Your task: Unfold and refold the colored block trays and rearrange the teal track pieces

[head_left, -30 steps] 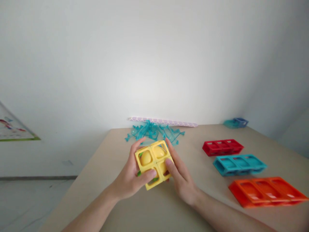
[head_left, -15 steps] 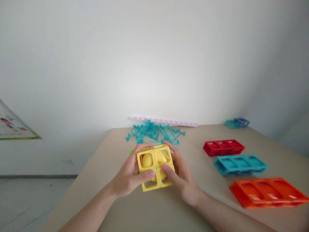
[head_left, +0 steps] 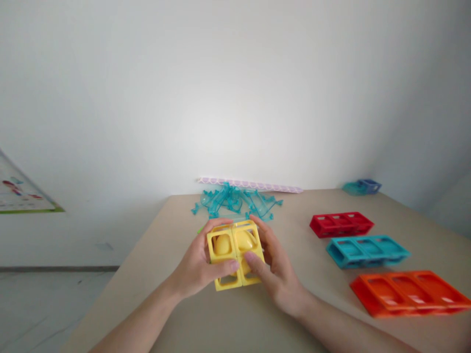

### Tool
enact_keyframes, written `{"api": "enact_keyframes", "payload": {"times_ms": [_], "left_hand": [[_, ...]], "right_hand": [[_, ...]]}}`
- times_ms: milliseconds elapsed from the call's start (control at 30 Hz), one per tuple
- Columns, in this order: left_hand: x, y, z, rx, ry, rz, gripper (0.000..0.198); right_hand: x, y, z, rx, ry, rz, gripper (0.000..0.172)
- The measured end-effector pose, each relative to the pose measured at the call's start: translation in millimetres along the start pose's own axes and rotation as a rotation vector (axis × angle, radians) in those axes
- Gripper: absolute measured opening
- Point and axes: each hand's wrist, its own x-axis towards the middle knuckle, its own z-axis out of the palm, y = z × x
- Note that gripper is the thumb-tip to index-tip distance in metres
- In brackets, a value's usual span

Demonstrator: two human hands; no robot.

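Observation:
Between both hands, raised over the near part of the table, is a block of yellow hollow cubes (head_left: 238,255) joined two by two, with rounded yellow shapes showing through the openings. My left hand (head_left: 200,264) grips its left side, thumb laid across the lower left cube. On the opposite side my right hand (head_left: 274,264) is closed round it, its thumb pressing near the centre where the cubes meet. The fingers behind the block are largely hidden. A bit of something green (head_left: 199,230) peeks out behind my left hand; its kind cannot be told.
Translucent teal plastic pieces (head_left: 235,198) lie heaped at the back, before a patterned lilac strip (head_left: 253,185) along the wall. Rows of joined cubes in red (head_left: 341,224), teal (head_left: 368,251) and orange (head_left: 408,293) lie at right. A blue cube (head_left: 369,186) stands in the far right corner.
The yellow block has turned slightly and shifted a little left in my hands. My left thumb reaches a bit further across it. Everything on the table stays put.

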Motion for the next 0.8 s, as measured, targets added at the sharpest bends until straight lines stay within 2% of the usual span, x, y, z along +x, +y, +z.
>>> {"api": "enact_keyframes", "payload": {"times_ms": [200,300,367,500,633,733,800], "left_hand": [[-3,-5,1.1,0.079,0.007,0.017,0.07],[-2,-8,-0.2,0.059,0.042,0.033,0.08],[-1,-11,-3.6,0.023,0.013,0.047,0.082],[3,-19,-14.3,-0.067,-0.093,0.116,0.072],[7,-25,-22.5,-0.124,-0.137,0.134,0.055],[10,-27,-26.0,-0.136,-0.173,0.122,0.045],[12,-27,-27.5,-0.09,-0.178,0.12,0.041]], "right_hand": [[-2,-1,-2,-0.243,0.036,-0.02,0.055],[-3,-3,-2,-0.229,0.025,-0.032,0.054],[-3,-3,-1,-0.157,0.007,-0.025,0.053],[-4,2,1,0.002,0.009,-0.023,0.051],[-7,4,0,0.098,0.105,-0.039,0.05],[-8,-9,-10,0.127,0.192,-0.032,0.049],[-3,-24,-27,0.092,0.25,-0.038,0.05]]}}
